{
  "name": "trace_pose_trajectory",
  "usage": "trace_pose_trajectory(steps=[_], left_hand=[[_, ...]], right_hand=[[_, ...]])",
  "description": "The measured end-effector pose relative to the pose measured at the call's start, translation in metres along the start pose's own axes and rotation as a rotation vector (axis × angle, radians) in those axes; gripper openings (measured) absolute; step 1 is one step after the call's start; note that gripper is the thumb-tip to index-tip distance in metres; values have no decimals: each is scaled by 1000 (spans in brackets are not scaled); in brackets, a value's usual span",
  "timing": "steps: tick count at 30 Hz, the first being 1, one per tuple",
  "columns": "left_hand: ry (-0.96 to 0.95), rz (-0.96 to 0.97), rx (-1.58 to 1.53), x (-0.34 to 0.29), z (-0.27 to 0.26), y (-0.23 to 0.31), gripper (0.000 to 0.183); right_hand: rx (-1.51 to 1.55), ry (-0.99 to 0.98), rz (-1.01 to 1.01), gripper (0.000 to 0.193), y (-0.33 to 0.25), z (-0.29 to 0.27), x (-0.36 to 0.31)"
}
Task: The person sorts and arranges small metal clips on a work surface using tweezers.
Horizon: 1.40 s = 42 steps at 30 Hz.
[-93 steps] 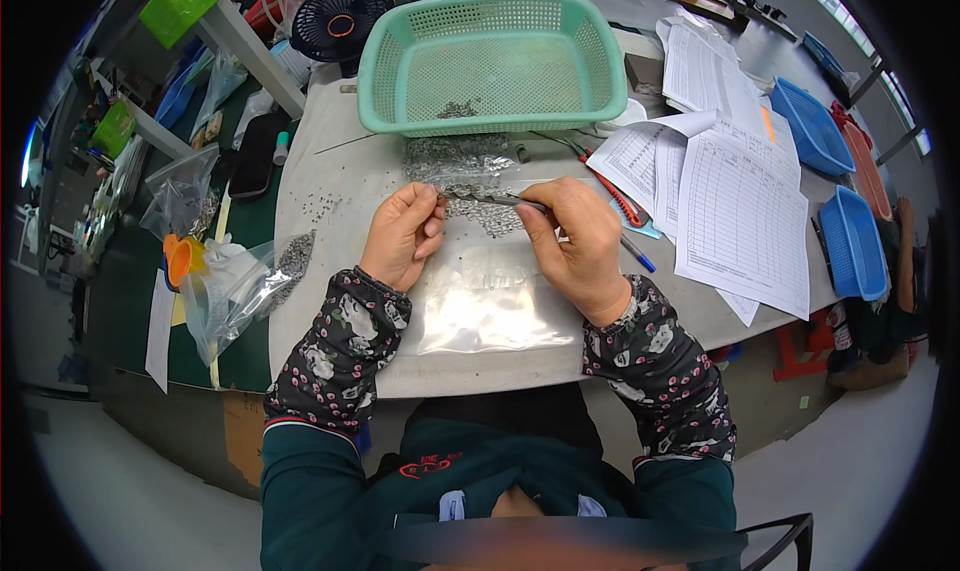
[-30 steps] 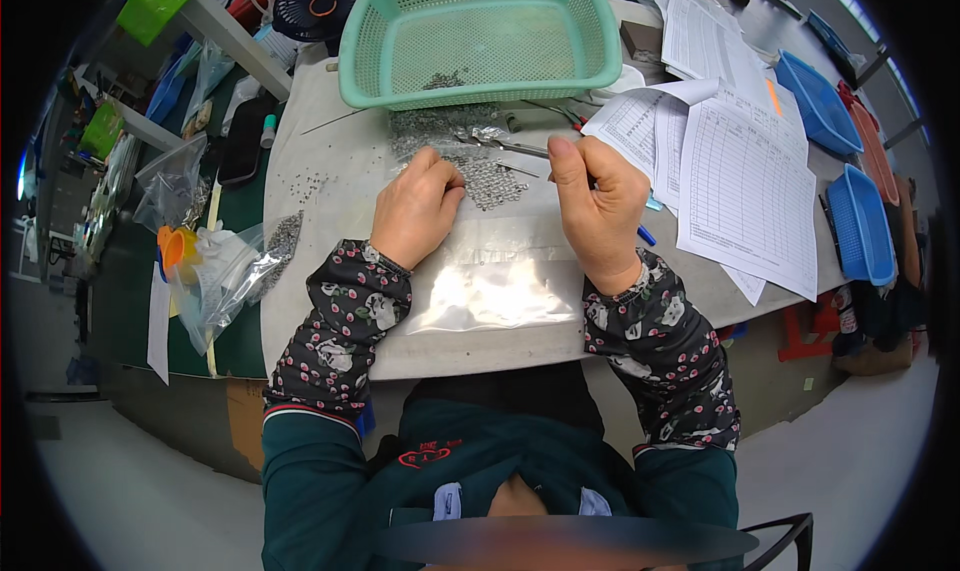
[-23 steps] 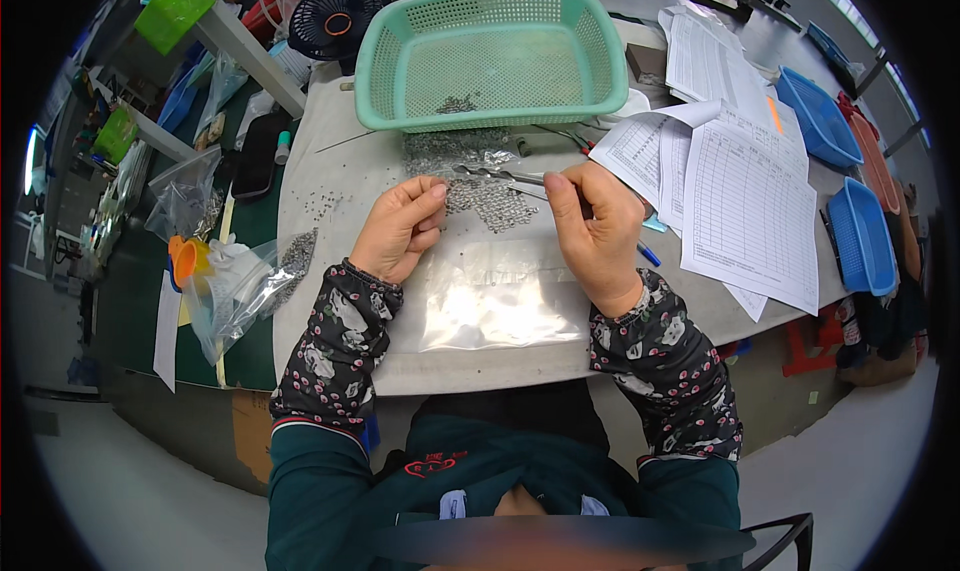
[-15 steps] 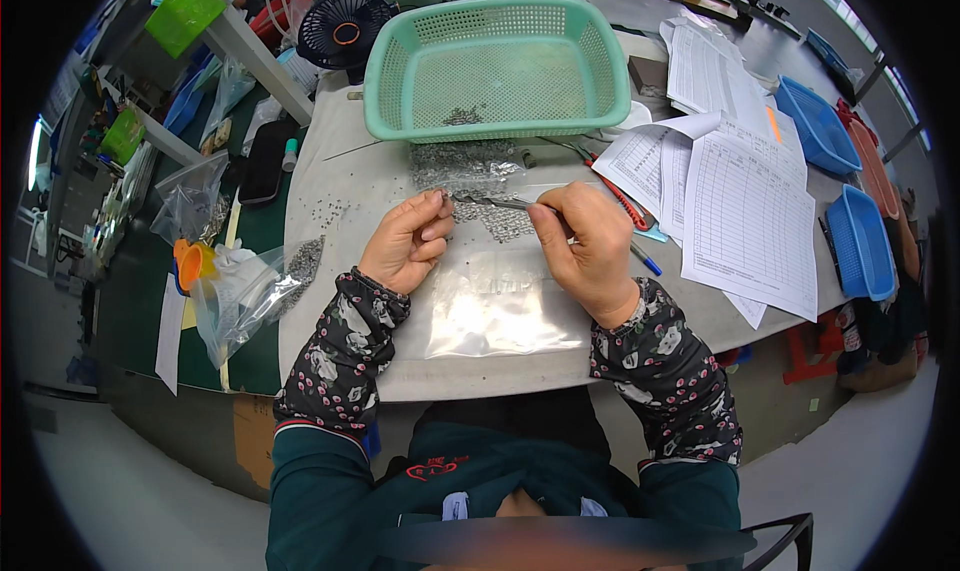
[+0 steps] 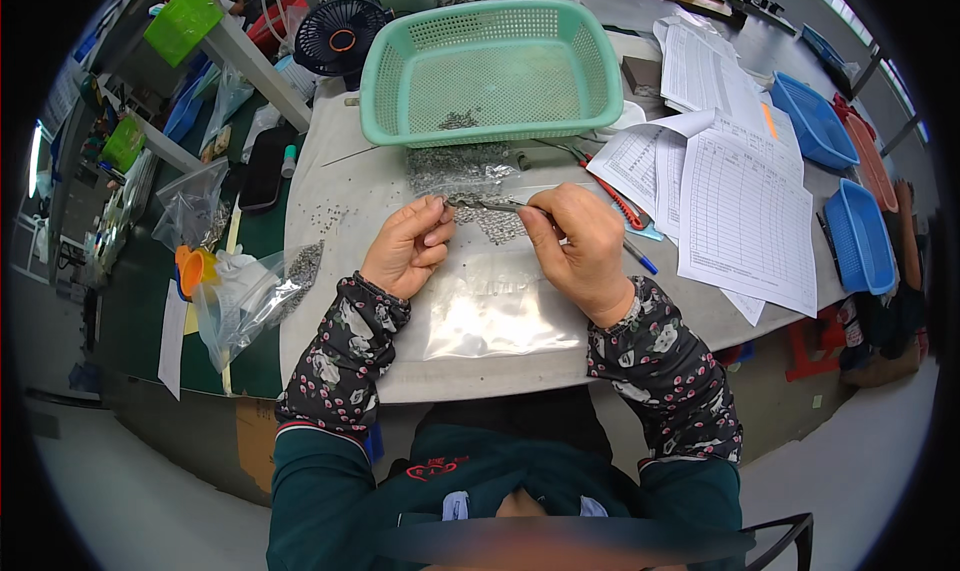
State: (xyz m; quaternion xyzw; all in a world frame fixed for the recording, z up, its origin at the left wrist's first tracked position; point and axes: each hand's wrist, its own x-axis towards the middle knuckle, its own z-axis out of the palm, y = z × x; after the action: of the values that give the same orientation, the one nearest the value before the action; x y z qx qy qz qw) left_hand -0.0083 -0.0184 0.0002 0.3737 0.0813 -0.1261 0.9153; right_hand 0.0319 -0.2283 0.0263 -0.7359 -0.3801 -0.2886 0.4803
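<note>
Right hand [image 5: 583, 253] is gripping a twisty rod [image 5: 486, 205], left hand [image 5: 406, 249] pinching (can't tell what) at its tip, prob needing steadiness next.

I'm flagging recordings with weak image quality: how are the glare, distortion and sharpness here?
Head view: strong glare whitens much of the clear plastic bag; head view: the fisheye bends the table's near edge, with black corners; head view: left hand and right hand look fairly sharp, but the small metal parts are too tiny for detail.
</note>
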Motion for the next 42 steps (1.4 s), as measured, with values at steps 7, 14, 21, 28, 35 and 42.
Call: trace_pose_trajectory(steps=[7,14,21,28,35,42], left_hand=[[-4,41,75,0,-4,2,7],[48,166,254,1,-8,-2,6],[120,313,381,1,-4,-9,4],[129,360,430,1,-3,-10,3],[134,379,450,0,0,-11,2],[152,281,305,2,2,-14,6]], right_hand=[[21,-6,-43,12,2,2,0],[5,6,-53,12,1,4,-1],[-18,15,-13,14,-1,4,-3],[-10,16,27,22,0,5,-4],[45,13,109,30,2,6,-7],[154,-1,359,29,4,3,-10]])
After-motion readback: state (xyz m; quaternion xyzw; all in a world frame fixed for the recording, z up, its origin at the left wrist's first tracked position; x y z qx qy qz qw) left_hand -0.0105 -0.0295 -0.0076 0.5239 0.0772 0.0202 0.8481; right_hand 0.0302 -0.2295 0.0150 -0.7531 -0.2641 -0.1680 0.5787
